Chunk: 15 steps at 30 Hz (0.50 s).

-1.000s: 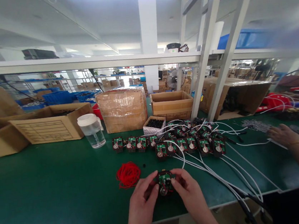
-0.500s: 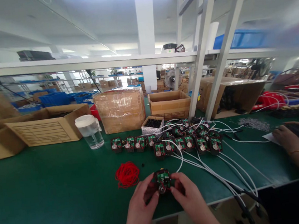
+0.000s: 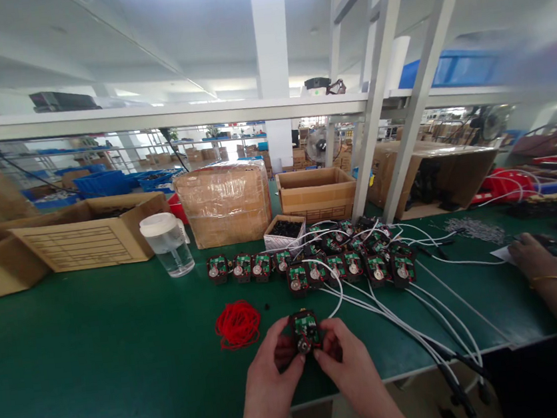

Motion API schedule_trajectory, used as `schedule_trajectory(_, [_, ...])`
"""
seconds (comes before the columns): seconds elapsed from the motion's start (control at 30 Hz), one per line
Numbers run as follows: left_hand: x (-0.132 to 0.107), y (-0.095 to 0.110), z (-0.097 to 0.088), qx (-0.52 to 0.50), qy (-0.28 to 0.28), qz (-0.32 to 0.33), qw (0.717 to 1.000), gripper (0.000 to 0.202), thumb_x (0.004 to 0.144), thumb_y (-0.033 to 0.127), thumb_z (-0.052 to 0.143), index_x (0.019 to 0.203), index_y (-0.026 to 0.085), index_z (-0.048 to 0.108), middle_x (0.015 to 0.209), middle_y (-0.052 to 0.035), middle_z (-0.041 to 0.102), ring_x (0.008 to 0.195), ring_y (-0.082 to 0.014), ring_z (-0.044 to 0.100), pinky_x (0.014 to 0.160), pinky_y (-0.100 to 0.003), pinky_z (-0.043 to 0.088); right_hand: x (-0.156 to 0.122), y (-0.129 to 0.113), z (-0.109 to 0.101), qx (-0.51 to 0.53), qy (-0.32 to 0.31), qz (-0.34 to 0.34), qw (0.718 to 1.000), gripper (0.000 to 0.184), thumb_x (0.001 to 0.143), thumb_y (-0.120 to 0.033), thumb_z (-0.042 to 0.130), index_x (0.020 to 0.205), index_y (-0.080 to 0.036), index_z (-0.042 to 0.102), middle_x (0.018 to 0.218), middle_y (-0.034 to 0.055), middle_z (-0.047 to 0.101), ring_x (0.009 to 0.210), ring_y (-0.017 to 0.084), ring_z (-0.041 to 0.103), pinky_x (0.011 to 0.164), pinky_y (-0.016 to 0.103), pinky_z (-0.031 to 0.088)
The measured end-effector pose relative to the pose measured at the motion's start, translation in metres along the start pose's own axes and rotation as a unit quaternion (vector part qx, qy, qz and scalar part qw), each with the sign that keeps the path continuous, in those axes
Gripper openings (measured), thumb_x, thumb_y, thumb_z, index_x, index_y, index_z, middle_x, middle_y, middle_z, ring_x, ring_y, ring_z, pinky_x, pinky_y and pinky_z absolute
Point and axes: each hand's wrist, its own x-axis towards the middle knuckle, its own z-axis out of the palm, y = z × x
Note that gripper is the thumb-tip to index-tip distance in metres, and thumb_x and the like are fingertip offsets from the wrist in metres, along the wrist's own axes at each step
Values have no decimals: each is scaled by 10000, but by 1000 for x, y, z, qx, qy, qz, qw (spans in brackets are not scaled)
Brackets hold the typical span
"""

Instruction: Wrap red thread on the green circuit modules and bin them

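Near the front edge of the green table, a small black housing with a green circuit board (image 3: 305,328) is held between both hands. My left hand (image 3: 275,367) grips its left side, with the thumb at the lower corner by a round silvery part. On the other side, my right hand (image 3: 344,356) pinches the right edge and lower corner. Several similar circuit-board units (image 3: 353,265) stand in rows beyond, some with white cables (image 3: 386,317) running off the front edge. To the left lies a bundle of red cord (image 3: 238,324).
A lidded water jug (image 3: 166,245) stands at the back left beside cardboard boxes (image 3: 225,205). A small box of black parts (image 3: 285,230) sits behind the units. Metal shelf posts (image 3: 388,109) rise at right. A co-worker's hand (image 3: 535,257) rests near papers on the far right.
Both hands have raised the circuit-board unit slightly away from the table's front edge, keeping their grip. At the right, the co-worker's hands have shifted apart.
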Motion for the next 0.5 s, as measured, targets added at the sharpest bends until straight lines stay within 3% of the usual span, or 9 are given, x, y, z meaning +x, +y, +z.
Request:
schedule_trajectory(0.27, [2,16,3,39,-5,-15,999,475,674,219,648,1147,208,597,834,-3,750,768,-215,725,742,-324,565,2,-1,7,-35,15,15,999,243,692,-130,627,907,-232,578,653,-76,505,577,146,518,539,240,372])
schedule_trajectory(0.5, [3,8,-1,3,-24,-15,1000,493,668,222,640,1159,200,592,847,-16,753,810,-223,725,777,-328,560,7,5,-2,-6,-39,18,999,217,724,-148,592,926,-225,580,664,-67,519,604,153,532,569,242,386])
